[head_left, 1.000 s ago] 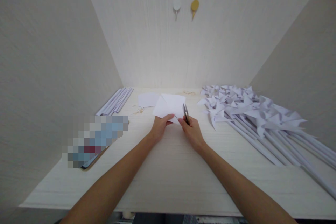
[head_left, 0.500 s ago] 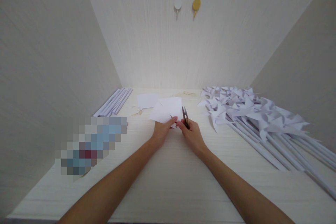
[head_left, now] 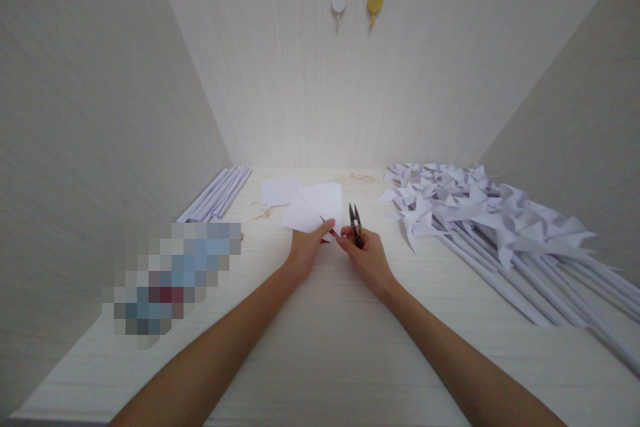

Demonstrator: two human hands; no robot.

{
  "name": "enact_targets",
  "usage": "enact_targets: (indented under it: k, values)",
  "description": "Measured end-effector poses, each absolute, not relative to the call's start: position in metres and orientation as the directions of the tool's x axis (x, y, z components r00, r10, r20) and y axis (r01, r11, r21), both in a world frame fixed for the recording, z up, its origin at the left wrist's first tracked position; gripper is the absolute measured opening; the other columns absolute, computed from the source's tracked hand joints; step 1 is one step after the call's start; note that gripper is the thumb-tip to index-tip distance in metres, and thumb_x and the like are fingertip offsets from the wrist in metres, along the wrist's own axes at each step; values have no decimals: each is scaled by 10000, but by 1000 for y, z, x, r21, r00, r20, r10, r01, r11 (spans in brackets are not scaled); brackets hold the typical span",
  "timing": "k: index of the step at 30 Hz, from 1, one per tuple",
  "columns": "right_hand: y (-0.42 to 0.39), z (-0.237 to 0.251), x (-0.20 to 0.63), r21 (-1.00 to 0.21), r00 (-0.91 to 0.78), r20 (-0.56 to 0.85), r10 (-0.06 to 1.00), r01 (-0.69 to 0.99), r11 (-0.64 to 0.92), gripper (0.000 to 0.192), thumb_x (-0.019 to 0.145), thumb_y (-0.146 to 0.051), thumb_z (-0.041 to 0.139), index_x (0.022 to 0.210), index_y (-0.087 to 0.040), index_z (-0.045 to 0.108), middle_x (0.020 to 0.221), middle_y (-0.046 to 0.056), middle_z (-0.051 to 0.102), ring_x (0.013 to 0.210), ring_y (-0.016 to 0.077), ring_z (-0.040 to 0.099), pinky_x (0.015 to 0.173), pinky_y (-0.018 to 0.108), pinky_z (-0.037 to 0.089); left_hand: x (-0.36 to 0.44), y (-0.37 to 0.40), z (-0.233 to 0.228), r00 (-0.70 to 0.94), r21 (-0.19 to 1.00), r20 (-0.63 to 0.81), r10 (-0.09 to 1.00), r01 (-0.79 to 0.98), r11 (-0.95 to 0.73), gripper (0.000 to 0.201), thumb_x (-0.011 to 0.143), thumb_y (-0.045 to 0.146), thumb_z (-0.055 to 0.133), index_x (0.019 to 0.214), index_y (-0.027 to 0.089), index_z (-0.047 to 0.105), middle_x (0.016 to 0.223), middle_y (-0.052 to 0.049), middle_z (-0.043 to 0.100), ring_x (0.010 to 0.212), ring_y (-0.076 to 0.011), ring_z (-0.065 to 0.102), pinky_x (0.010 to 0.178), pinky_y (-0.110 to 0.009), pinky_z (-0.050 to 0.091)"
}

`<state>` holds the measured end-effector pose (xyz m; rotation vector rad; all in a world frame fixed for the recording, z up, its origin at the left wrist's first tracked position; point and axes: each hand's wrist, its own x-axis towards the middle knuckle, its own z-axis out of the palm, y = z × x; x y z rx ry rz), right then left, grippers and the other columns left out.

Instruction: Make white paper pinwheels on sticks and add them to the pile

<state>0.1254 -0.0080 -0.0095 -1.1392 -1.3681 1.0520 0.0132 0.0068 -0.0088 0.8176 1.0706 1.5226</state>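
White paper sheet pinched in our left hand. Our right hand closed around small snips, blades parted, just beside sheet.

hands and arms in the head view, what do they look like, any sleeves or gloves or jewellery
Both forearms are bare along all of their visible length: no sleeves show. The left hand and the right hand wear no gloves, and no watch, bracelet or ring is visible. The fingers are too small in the picture to tell anything about the nails.
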Motion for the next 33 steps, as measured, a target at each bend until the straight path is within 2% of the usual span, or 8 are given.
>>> enact_targets:
  k: [4, 15, 21, 27, 33]
  values:
    - [-9, -7, 125, -981, -12, 159, 987, 115, 159, 228, 618, -368, 592, 664, -145, 581, 492, -56, 395, 483, 85, 335, 472, 238, 260, 13, 7, -9, -192, 935, -56, 980, -353, -15, 305, 523, 243, 730, 788, 138, 623, 767, -28, 640, 651, -136, 583, 563, -263, 497]
    - [-9, -5, 125, -977, 2, 147, 989, 157, 145, 225, 613, -380, 598, 624, -159, 554, 467, -67, 368, 463, 83, 316, 460, 238, 245, 14, 5, -8, -195, 950, -33, 980, -312, -30, 311, 515, 233, 730, 791, 133, 625, 787, -44, 672, 691, -162, 614, 640, -288, 496]
    - [-9, -6, 124, -974, 16, 147, 989, 174, 142, 249, 625, -399, 598, 615, -160, 530, 476, -67, 368, 470, 83, 314, 461, 234, 245, 14, 5, -7, -199, 962, -13, 980, -271, -42, 333, 522, 249, 731, 818, 136, 630, 861, -68, 681, 776, -191, 629, 737, -332, 493]
    - [-9, -7, 124, -969, 31, 166, 986, 190, 157, 265, 650, -412, 584, 595, -165, 504, 492, -57, 388, 482, 87, 333, 467, 233, 256, 14, 4, -6, -208, 961, -20, 978, -273, -38, 364, 508, 268, 741, 831, 134, 637, 833, -75, 685, 904, -232, 612, 807, -367, 471]
    - [-8, -7, 125, -971, 33, 163, 986, 181, 155, 269, 654, -413, 583, 583, -170, 490, 488, -59, 378, 474, 84, 321, 455, 232, 250, 13, 5, -8, -158, 944, -14, 987, -328, -39, 315, 512, 254, 745, 789, 144, 642, 836, -58, 683, 810, -190, 625, 756, -327, 483]
